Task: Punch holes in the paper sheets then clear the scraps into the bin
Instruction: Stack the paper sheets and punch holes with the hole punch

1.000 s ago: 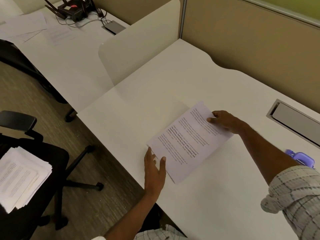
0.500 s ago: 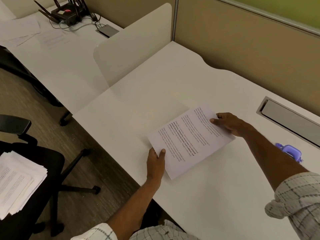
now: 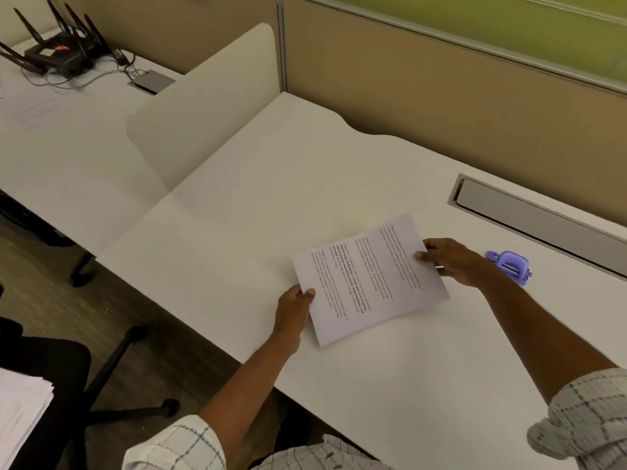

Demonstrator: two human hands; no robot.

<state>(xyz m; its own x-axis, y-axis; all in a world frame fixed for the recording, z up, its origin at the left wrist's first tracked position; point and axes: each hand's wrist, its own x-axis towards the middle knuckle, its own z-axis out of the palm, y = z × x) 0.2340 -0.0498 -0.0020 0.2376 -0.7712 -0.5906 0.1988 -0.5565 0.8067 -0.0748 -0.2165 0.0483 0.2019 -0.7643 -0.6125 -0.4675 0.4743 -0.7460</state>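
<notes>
A printed paper sheet (image 3: 366,276) is held just above the white desk (image 3: 271,205), near its middle. My left hand (image 3: 293,308) pinches the sheet's near-left edge, thumb on top. My right hand (image 3: 449,261) grips the far-right edge. A small purple hole punch (image 3: 510,266) sits on the desk just beyond my right wrist. No bin is in view.
A grey cable tray slot (image 3: 539,215) runs along the desk's back right. A black office chair (image 3: 51,368) at the lower left carries a stack of paper sheets (image 3: 20,412). A white divider (image 3: 203,103) separates a neighbouring desk with a black router (image 3: 57,52).
My left hand went from lying flat beside the sheet to pinching its edge. Both hands and the sheet have shifted right, towards the purple hole punch.
</notes>
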